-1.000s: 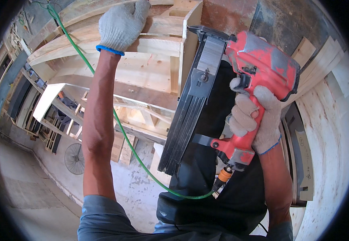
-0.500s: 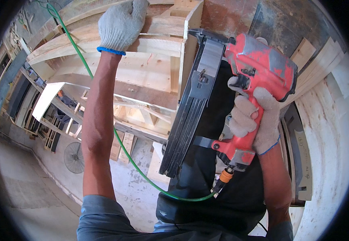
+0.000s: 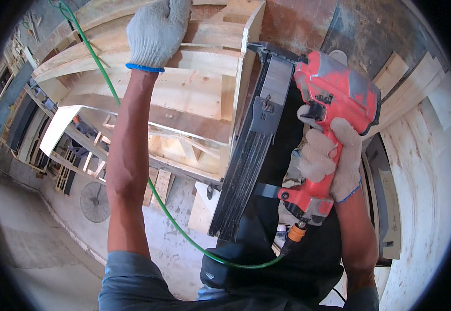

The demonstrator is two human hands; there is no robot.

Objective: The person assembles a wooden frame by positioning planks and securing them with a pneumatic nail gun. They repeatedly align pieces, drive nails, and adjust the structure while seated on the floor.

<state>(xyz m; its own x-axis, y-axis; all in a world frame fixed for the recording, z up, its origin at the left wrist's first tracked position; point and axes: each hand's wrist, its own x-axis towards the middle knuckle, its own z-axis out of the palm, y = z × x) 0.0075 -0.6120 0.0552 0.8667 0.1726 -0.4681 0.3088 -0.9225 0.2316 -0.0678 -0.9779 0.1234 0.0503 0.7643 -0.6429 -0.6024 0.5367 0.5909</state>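
A red and grey pneumatic nail gun (image 3: 337, 90) hangs in front of me, its long black magazine (image 3: 241, 181) slanting down to the left. My right hand (image 3: 334, 150), in a pale knitted glove, is wrapped around the grip, a finger near the trigger. The nose of the gun lies beside the end board (image 3: 255, 26) of a pale wooden frame with curved slats (image 3: 199, 57). My left hand (image 3: 155, 36), in a grey-white glove with a blue cuff, is closed over an upper slat; its fingertips are hidden. A green air hose (image 3: 189, 236) runs to the orange coupling (image 3: 296, 234) under the grip.
The hose passes behind my left forearm and up to the far left. A standing fan (image 3: 95, 202) and stacked wooden parts (image 3: 70, 166) are at left. Loose boards (image 3: 404, 85) and a large pale panel (image 3: 422, 171) are on the right.
The nail gun has dropped slightly and shifted a little right at its magazine and nose, with my right hand still around it. My left hand stays on the slat.
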